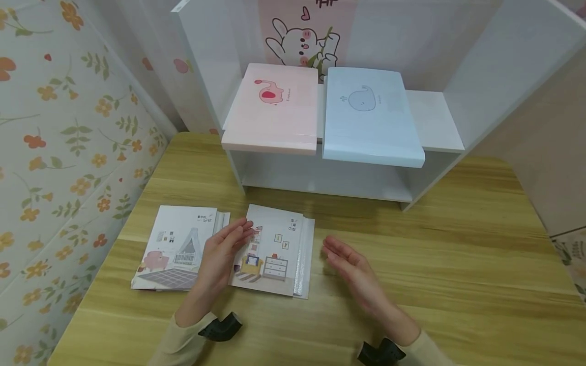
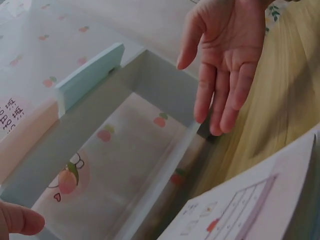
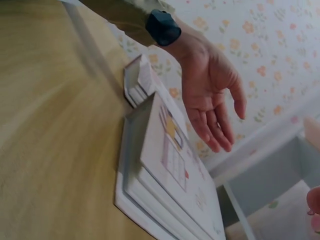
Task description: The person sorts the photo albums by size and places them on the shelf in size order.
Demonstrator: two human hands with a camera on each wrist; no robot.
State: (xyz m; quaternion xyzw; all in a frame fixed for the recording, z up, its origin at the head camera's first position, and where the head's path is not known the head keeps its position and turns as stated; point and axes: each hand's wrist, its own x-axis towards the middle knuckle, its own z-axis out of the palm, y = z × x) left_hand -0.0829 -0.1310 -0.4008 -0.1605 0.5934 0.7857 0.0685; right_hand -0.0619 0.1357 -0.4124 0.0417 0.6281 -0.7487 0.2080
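My left hand [image 1: 222, 256] hovers at the left edge of a book stack [image 1: 281, 249] whose white cover shows a yellow armchair and a dresser. Its fingers are extended and hold nothing. To the right of that stack, my right hand [image 1: 359, 279] is in the air, palm turned inward, fingers straight. The left wrist view shows the right hand [image 2: 227, 70] with nothing in its palm. Thick book blocks, laid one on another, form the stack [image 3: 170, 165] in the right wrist view. Further left lies another book pile [image 1: 171, 244] with a tent and pink pig on its cover.
Behind the books stands a white shelf unit [image 1: 329, 183] with tall side panels. On its upper board lie a pink elephant album [image 1: 279, 114] and a light blue whale album [image 1: 371, 122], both jutting past the front edge. A floral curtain [image 1: 68, 152] borders the wooden table [image 1: 480, 244] on the left.
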